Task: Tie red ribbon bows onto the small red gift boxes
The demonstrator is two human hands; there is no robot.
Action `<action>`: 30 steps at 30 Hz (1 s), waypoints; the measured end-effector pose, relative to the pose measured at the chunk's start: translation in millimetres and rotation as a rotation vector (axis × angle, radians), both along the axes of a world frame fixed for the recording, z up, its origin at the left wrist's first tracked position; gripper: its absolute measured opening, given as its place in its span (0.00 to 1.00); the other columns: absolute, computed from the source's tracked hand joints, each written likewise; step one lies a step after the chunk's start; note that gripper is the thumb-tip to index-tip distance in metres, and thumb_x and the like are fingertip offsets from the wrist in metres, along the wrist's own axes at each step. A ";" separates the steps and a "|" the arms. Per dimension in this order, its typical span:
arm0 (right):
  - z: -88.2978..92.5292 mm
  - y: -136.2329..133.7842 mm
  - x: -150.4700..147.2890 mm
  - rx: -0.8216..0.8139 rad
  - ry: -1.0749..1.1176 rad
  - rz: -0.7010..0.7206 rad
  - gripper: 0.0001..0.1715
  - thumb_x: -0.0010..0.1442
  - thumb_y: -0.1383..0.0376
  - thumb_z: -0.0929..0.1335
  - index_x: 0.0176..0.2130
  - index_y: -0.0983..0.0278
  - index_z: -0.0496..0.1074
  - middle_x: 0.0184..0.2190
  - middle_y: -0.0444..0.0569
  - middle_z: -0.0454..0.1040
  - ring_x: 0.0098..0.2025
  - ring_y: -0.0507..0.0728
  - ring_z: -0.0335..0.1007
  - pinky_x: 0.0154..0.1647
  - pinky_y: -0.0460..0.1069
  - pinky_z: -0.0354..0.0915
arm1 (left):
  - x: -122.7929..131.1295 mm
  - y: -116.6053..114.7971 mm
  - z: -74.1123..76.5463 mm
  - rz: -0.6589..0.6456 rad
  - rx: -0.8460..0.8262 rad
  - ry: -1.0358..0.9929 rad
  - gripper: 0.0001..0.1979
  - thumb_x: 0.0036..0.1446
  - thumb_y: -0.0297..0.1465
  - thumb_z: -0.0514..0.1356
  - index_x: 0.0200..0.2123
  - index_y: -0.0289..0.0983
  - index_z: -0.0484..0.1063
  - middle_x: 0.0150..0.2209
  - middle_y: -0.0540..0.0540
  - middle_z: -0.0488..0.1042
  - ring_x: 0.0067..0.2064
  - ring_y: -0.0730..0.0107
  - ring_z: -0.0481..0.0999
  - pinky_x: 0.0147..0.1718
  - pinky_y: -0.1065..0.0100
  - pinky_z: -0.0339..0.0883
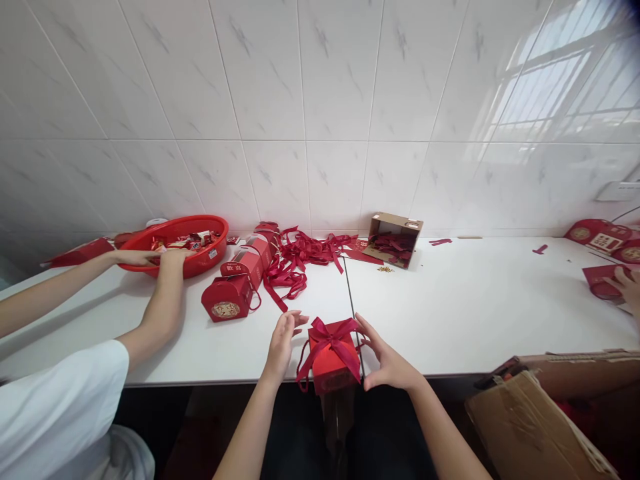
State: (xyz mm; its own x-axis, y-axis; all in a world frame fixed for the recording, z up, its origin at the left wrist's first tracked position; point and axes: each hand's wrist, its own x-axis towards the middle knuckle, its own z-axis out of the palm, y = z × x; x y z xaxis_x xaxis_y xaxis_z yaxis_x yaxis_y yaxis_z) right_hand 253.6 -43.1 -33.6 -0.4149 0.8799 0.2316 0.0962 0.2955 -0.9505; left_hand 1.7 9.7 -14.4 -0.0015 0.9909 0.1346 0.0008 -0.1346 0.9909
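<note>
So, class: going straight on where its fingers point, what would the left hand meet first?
Probably the pile of red ribbons, across bare table from the left hand; depth is unclear.

red gift box (330, 367), white table (475, 300)

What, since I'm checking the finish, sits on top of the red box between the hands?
A dark red ribbon bow tops the red box, tails hanging down one side. Its contents are hidden.
</note>
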 end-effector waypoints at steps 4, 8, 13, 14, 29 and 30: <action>1.9 -1.2 -19.1 -0.015 -0.049 0.018 0.75 0.37 0.55 0.78 0.66 0.56 0.30 0.67 0.56 0.42 0.67 0.64 0.39 0.65 0.60 0.42 | -11.1 8.7 -24.6 0.078 -0.023 0.100 0.23 0.54 0.51 0.53 0.38 0.36 0.67 0.34 0.43 0.75 0.40 0.60 0.76 0.41 0.61 0.67; 7.8 -5.9 -44.1 -0.024 0.088 -0.028 0.67 0.43 0.58 0.77 0.66 0.57 0.35 0.62 0.57 0.55 0.61 0.62 0.57 0.60 0.58 0.55 | -12.2 7.0 -37.1 0.047 -0.002 0.131 0.20 0.54 0.45 0.56 0.43 0.38 0.61 0.30 0.49 0.74 0.37 0.64 0.76 0.41 0.62 0.67; -0.1 -11.0 -31.6 -0.082 0.051 -0.167 0.60 0.40 0.57 0.77 0.64 0.61 0.47 0.59 0.57 0.59 0.57 0.64 0.61 0.57 0.57 0.60 | -11.4 0.6 -35.9 0.019 0.018 0.210 0.17 0.54 0.41 0.56 0.43 0.39 0.60 0.29 0.50 0.73 0.37 0.66 0.76 0.41 0.64 0.67; -3.1 -10.3 -20.2 -0.102 0.026 -0.235 0.61 0.40 0.55 0.77 0.64 0.62 0.46 0.59 0.58 0.59 0.57 0.65 0.61 0.57 0.58 0.60 | -11.4 -0.3 -34.9 0.021 0.021 0.232 0.16 0.54 0.41 0.56 0.42 0.39 0.61 0.30 0.50 0.73 0.37 0.66 0.75 0.42 0.63 0.67; -48.2 -0.5 82.4 -0.237 -1.075 -1.359 0.38 0.59 0.53 0.57 0.62 0.71 0.55 0.61 0.63 0.57 0.63 0.68 0.48 0.58 0.63 0.47 | -10.9 -2.5 -30.3 0.052 0.071 0.464 0.12 0.56 0.39 0.54 0.41 0.39 0.64 0.32 0.47 0.75 0.39 0.63 0.76 0.41 0.61 0.68; -48.1 -0.6 82.0 -0.252 -1.093 -1.346 0.37 0.59 0.53 0.56 0.61 0.70 0.57 0.61 0.62 0.57 0.63 0.67 0.48 0.58 0.62 0.47 | -11.2 -2.1 -30.9 0.053 0.079 0.483 0.12 0.56 0.38 0.53 0.41 0.39 0.64 0.34 0.46 0.75 0.40 0.63 0.75 0.43 0.60 0.68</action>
State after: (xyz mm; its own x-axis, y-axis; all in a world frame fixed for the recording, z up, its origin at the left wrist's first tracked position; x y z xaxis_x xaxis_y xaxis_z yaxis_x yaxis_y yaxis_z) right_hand 335.5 -43.7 -81.8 0.7107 0.6790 0.1840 0.6990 -0.6519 -0.2940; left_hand -9.6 7.5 -45.2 0.0295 0.9778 0.2076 0.4670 -0.1971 0.8620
